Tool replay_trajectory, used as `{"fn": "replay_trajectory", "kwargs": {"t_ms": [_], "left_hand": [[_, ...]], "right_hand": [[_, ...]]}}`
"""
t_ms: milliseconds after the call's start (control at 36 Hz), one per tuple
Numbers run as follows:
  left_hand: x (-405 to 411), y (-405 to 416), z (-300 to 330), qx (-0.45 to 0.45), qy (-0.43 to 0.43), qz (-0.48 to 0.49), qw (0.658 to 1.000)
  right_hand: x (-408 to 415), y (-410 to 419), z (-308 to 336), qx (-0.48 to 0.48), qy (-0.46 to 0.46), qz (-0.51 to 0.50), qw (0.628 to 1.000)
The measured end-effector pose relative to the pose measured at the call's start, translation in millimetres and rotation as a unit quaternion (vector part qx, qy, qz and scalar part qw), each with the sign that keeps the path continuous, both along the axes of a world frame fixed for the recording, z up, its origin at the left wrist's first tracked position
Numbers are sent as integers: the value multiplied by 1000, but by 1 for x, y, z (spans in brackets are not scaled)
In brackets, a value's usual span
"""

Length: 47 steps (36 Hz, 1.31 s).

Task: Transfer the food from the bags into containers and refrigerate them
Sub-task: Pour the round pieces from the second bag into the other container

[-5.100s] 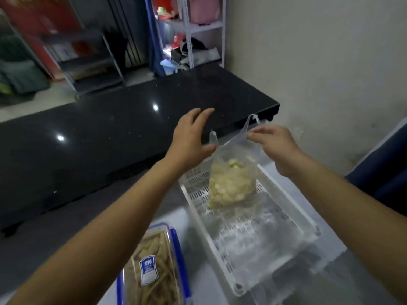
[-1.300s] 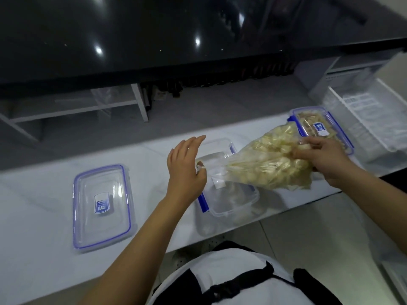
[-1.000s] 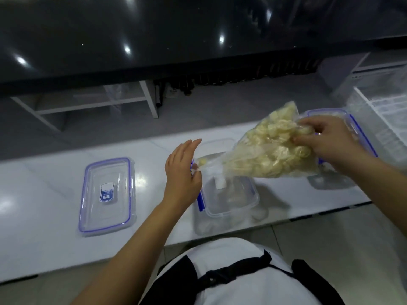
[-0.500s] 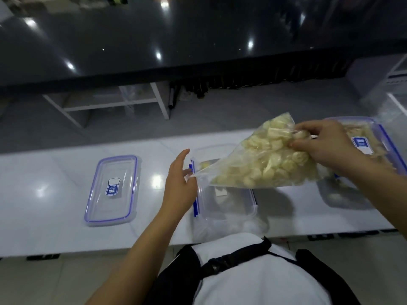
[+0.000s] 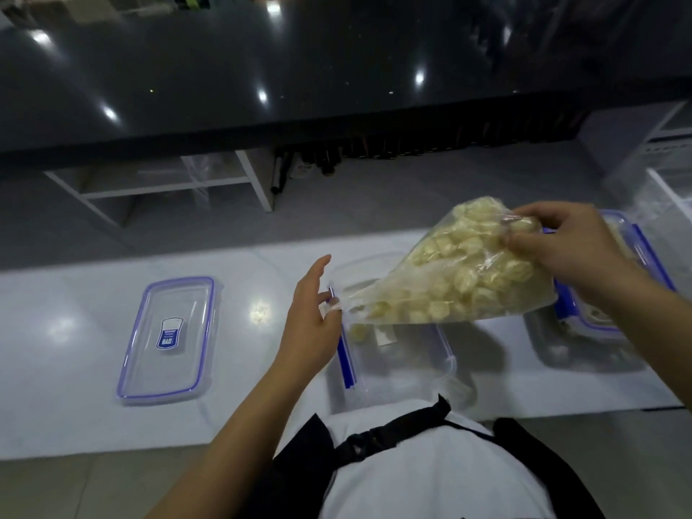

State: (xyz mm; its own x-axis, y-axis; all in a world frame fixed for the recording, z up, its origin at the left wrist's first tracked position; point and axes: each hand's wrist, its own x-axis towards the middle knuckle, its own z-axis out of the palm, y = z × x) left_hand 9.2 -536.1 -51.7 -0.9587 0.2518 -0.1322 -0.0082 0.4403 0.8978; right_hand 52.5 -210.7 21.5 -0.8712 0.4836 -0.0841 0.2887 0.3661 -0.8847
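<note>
1. Pouring under way: right hand [image 5: 561, 249] grips the tilted bag [image 5: 460, 282] by its raised bottom; left hand [image 5: 312, 320] pinches its mouth.
2. Below, the open container [image 5: 397, 354] holds few pieces; next likely calls for steeper tipping.

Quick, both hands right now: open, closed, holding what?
Left hand: pinching the mouth of the plastic bag, other fingers open.
Right hand: closed on the bag's raised bottom.

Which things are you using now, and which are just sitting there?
Using: bag of food, open container, left hand, right hand.
Sitting there: loose lid, filled container, black counter, white rack.
</note>
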Motion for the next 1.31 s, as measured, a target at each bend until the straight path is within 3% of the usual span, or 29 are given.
{"fn": "replay_trajectory", "kwargs": {"t_ms": [111,250,417,583,722,806,1306], "left_hand": [[-5,4,3,-18,2,26,1000],[-3,8,8,-116,101,1,988],[-1,5,8,-120,120,7,986],[5,5,10,-109,124,8,986],[11,18,16,-107,189,-31,976],[7,19,15,-98,180,-20,979],[13,13,15,-116,177,-30,977]], "right_hand": [[0,-8,-2,12,-12,11,1000],[1,3,8,-6,28,-6,1000],[4,1,9,-16,36,4,999],[6,0,9,34,17,28,999],[3,7,18,44,52,9,998],[7,-1,15,91,24,40,995],[20,0,28,12,42,3,999]]}}
